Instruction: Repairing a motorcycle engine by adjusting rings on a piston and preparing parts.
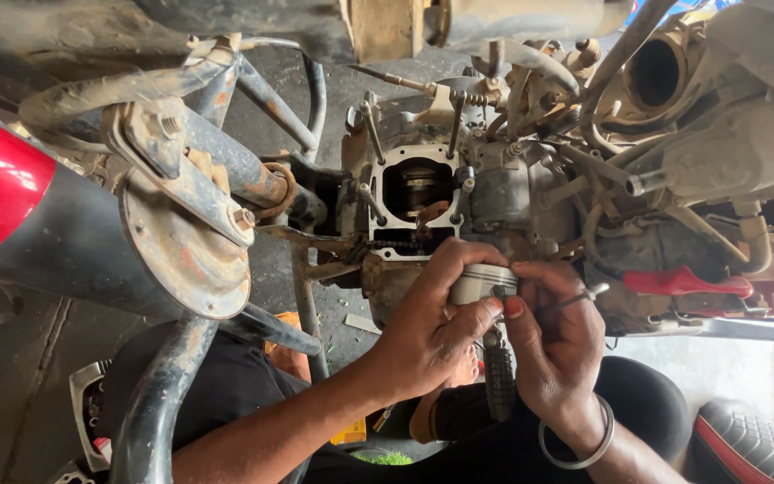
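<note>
My left hand [427, 327] is wrapped around a small silver metal piston [484, 283], held just below an opened motorcycle engine. My right hand [555, 336] meets it from the right, thumb and fingertips pressed on the piston's side and on a thin dark ring or clip there. A metal bangle [575, 439] sits on my right wrist. Above the hands is the engine's open crankcase [418, 202] with a white gasket around the square bore, long studs sticking up, and a chain visible at its lower edge. A dark ribbed handle [498, 381] hangs below the hands.
A rusty round horn or disc [185, 251] and grimy frame tubes [163, 403] stand at left, beside a red and black tank part [11, 206]. A red-handled tool [687, 283] rests at right among hoses and cables. A tyre [745, 444] shows at bottom right.
</note>
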